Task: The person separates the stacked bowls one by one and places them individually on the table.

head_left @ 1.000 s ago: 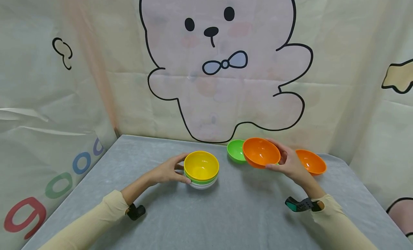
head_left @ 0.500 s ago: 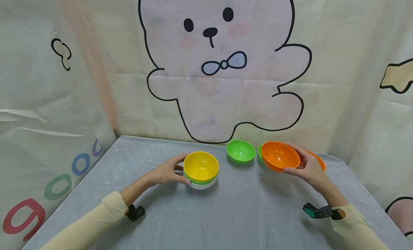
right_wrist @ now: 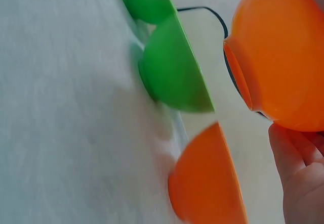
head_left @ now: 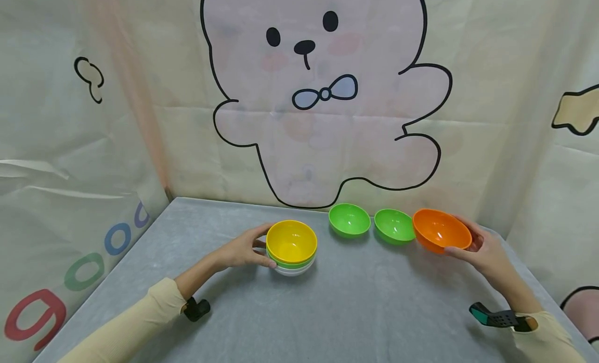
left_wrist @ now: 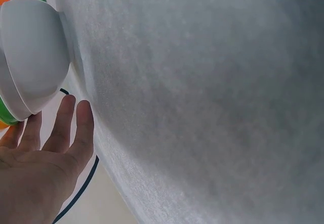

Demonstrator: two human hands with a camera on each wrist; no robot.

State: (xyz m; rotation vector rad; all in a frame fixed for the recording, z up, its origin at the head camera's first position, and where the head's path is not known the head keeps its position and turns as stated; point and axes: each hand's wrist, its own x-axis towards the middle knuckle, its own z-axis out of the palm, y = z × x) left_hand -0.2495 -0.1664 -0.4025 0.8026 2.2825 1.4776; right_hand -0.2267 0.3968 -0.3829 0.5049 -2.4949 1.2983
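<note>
My right hand [head_left: 468,244] grips an orange bowl [head_left: 442,230] by its rim, lifted a little off the grey table [head_left: 355,300] at the far right. In the right wrist view that held orange bowl [right_wrist: 278,62] hangs above a second orange bowl [right_wrist: 207,183] standing on the table; the head view hides the second one. My left hand [head_left: 259,247] rests against the left side of a stack [head_left: 291,246] with a yellow bowl on top, a green one under it and a white one at the bottom. In the left wrist view its straight fingers [left_wrist: 66,128] lie beside the white bowl [left_wrist: 30,57].
Two green bowls [head_left: 349,220] [head_left: 394,226] stand side by side near the table's back edge, between the stack and the held bowl. Cloth printed with a cartoon bear [head_left: 323,92] hangs behind and at both sides.
My right hand has carried the orange bowl from the middle to the far right, past the green bowls. The left hand and the stack have stayed put.
</note>
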